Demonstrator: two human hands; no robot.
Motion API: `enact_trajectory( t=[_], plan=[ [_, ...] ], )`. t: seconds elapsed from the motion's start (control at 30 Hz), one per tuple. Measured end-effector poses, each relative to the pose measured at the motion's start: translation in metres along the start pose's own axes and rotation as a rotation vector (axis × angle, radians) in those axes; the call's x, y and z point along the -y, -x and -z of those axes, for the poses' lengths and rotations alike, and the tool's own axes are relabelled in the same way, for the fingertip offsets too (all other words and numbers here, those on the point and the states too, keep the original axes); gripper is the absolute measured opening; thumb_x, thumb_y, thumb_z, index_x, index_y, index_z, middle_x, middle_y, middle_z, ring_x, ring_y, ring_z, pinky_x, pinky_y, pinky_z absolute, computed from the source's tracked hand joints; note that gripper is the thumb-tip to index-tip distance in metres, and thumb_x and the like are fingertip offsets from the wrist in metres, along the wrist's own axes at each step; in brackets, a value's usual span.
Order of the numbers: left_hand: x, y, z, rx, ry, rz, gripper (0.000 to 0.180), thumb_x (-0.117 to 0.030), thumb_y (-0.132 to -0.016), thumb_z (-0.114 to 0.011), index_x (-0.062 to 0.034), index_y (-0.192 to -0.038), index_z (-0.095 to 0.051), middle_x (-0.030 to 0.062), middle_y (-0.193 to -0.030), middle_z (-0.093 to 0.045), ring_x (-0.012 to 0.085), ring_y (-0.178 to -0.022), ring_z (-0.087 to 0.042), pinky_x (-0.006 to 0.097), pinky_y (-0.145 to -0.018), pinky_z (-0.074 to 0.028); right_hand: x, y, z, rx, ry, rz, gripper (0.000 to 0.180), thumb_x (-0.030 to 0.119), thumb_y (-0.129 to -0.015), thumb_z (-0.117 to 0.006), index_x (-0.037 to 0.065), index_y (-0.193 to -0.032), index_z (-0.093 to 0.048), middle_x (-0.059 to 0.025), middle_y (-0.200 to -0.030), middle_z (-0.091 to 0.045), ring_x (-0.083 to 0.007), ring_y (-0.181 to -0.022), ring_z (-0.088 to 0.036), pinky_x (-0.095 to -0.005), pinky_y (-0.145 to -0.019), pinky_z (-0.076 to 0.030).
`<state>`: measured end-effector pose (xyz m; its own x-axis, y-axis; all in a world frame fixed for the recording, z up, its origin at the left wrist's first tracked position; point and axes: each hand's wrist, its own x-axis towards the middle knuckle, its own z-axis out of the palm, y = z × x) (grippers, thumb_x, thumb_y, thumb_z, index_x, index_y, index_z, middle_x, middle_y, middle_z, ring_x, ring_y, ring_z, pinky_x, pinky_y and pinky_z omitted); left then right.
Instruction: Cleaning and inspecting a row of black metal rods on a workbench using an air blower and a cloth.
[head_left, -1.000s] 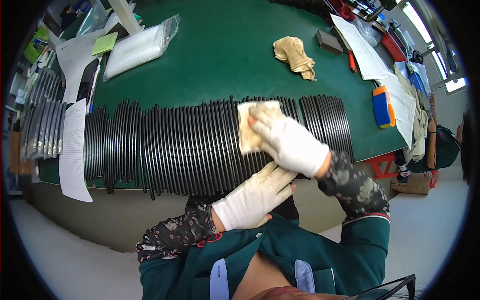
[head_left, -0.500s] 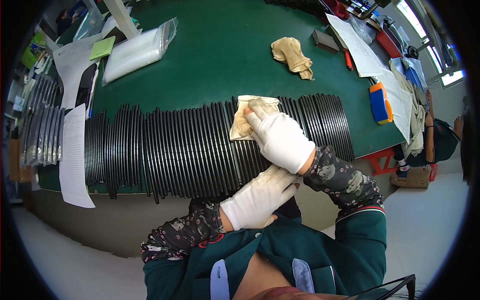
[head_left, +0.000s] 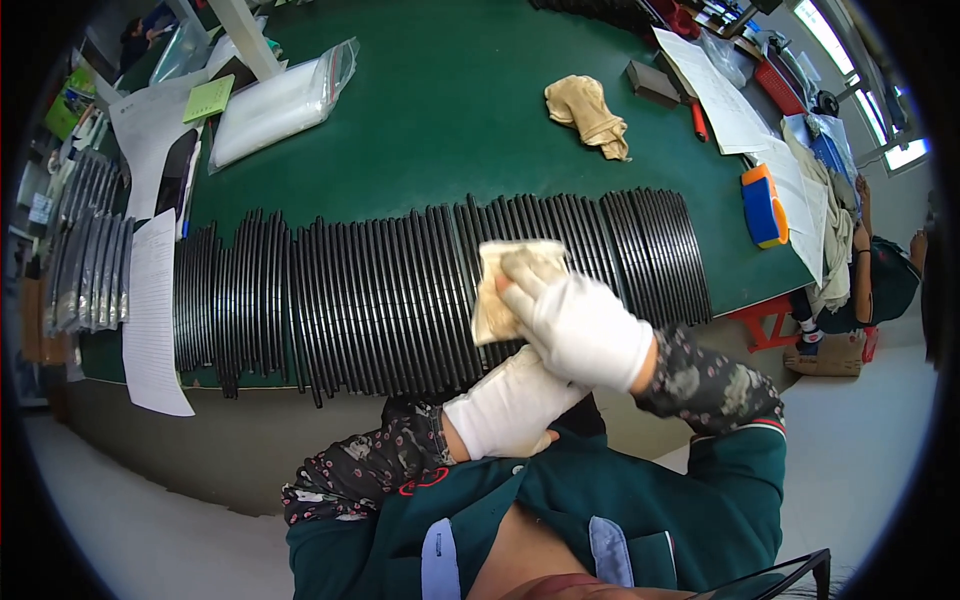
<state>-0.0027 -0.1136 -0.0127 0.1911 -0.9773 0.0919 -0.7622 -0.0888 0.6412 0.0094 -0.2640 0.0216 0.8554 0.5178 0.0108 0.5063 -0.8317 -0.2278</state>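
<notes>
A wide row of thin black rods (head_left: 380,300) lies side by side across the near part of the table. With my white-gloved right hand (head_left: 575,315) I hold a folded cream cloth (head_left: 495,300), pressed against the rods right of the row's middle. My left hand (head_left: 515,405), also gloved, lies flat over the near ends of those rods. Its fingers look stretched out, though the right hand partly covers them.
On the green table (head_left: 440,110) lie a crumpled tan cloth (head_left: 588,115), a grey block (head_left: 652,84), and an orange-and-blue sponge-like block (head_left: 764,207). Plastic bags (head_left: 275,110) and a paper sheet (head_left: 152,320) are at left. Another person (head_left: 880,285) is at far right.
My right hand has slid the cream cloth toward me and slightly right, from the rods' far ends to about their middle. The left hand has stayed nearly in place.
</notes>
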Motion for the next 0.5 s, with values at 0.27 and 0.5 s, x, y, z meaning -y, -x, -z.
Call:
enact_trajectory(
  t=[0.27,0.5],
  plan=[
    [-0.01,-0.008,0.016,-0.026,-0.093,-0.041,0.075,-0.024,-0.059,-0.08,-0.0031,-0.126,-0.053,0.0206,-0.136,-0.041,0.0385,-0.128,-0.04,0.047,-0.107,-0.034,-0.029,-0.043,-0.006,-0.208,0.07,-0.013,0.038,0.011,-0.082,-0.059,-0.003,-0.118,-0.057,-0.0206,-0.125,-0.055,-0.0349,-0.107,-0.059,-0.0389,-0.087,-0.052],
    [-0.008,-0.006,0.009,-0.102,-0.162,-0.111,0.075,-0.028,-0.063,-0.08,-0.0053,-0.128,-0.051,0.0193,-0.14,-0.038,0.0356,-0.132,-0.037,0.045,-0.106,-0.034,-0.069,-0.032,0.029,-0.437,-0.689,-0.371,0.03,0.019,-0.096,-0.051,-0.001,-0.116,-0.061,-0.0198,-0.095,-0.069,-0.0298,-0.086,-0.069,-0.033,-0.076,-0.053]
  ],
)
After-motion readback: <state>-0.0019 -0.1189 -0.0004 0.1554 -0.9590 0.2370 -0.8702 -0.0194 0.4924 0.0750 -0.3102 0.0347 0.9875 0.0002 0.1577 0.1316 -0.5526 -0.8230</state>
